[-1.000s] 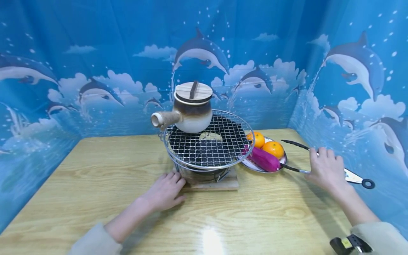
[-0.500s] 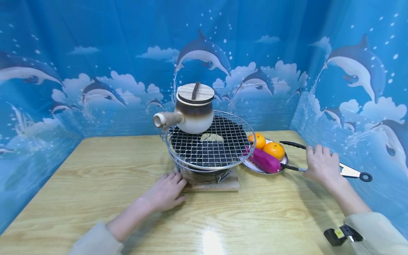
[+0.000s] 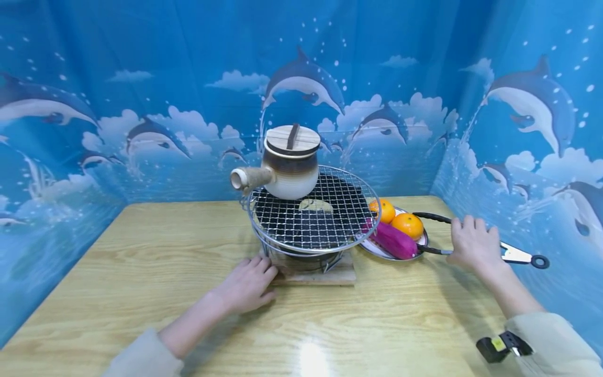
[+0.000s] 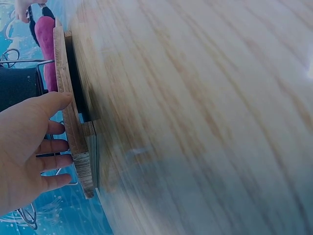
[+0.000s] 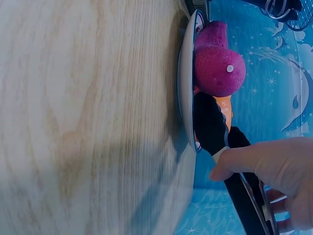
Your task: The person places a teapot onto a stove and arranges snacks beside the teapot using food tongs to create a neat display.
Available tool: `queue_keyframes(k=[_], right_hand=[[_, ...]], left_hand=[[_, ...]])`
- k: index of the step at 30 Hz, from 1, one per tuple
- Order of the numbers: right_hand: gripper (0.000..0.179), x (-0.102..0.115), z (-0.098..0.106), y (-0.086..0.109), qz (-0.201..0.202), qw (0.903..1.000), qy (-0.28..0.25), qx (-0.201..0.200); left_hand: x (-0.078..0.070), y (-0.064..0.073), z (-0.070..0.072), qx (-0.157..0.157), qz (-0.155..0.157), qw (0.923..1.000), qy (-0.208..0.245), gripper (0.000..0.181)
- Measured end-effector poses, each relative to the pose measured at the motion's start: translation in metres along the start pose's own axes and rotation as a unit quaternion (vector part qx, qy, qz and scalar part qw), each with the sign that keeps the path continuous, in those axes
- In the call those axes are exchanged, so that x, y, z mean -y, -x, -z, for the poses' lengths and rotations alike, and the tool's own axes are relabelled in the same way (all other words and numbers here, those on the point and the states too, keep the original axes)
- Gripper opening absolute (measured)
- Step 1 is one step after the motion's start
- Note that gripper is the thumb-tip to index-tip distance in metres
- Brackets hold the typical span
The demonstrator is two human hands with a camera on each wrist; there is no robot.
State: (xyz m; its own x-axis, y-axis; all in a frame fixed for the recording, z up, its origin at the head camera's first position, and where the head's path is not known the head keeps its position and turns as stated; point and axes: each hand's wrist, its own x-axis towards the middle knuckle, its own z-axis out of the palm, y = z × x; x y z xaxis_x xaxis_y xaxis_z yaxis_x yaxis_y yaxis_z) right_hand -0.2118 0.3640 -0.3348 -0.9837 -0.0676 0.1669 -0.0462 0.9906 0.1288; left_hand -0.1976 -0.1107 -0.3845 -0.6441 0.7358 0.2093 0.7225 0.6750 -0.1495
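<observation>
My right hand [image 3: 476, 243] grips a pair of tongs [image 3: 515, 255] with black arms and a ring at the end. Its arms are spread, with the tips at the plate [image 3: 377, 252] on either side of the nearer orange [image 3: 407, 226]. A long purple sweet potato [image 3: 395, 241] lies in front, and one tong arm passes close by its rounded end [image 5: 220, 71] in the right wrist view. My left hand [image 3: 249, 285] rests at the near left corner of a wooden board [image 3: 313, 277]. In the left wrist view its thumb and loosely extended fingers touch the board's edge [image 4: 68, 93].
On the board stands a round stove topped by a wire grill [image 3: 313, 230]. A lidded clay pot [image 3: 292, 175] sits at its back left, handle pointing left. Another orange [image 3: 386, 210] is on the plate. A dolphin-print curtain [image 3: 188, 104] encloses the wooden table [image 3: 165, 251].
My right hand has moved left with the tongs, bringing their tips to the plate around the nearer orange. My left hand stays at the board, while the head view has shifted slightly.
</observation>
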Motion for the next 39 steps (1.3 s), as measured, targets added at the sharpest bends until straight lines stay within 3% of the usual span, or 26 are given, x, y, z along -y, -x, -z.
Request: queue_keyframes(k=[17,39], right_hand=[[0.089,-0.006,-0.005,0.006,-0.017,0.9994,-0.014,-0.028],[0.091,-0.013,0.014,0.011,-0.041,0.9971,-0.033,-0.055]], left_hand=[[0.000,0.000,-0.002,-0.004,-0.002,1.0000,0.001,0.039],[-0.001,0.000,-0.002,-0.011,-0.002,0.9999,-0.001,0.039]])
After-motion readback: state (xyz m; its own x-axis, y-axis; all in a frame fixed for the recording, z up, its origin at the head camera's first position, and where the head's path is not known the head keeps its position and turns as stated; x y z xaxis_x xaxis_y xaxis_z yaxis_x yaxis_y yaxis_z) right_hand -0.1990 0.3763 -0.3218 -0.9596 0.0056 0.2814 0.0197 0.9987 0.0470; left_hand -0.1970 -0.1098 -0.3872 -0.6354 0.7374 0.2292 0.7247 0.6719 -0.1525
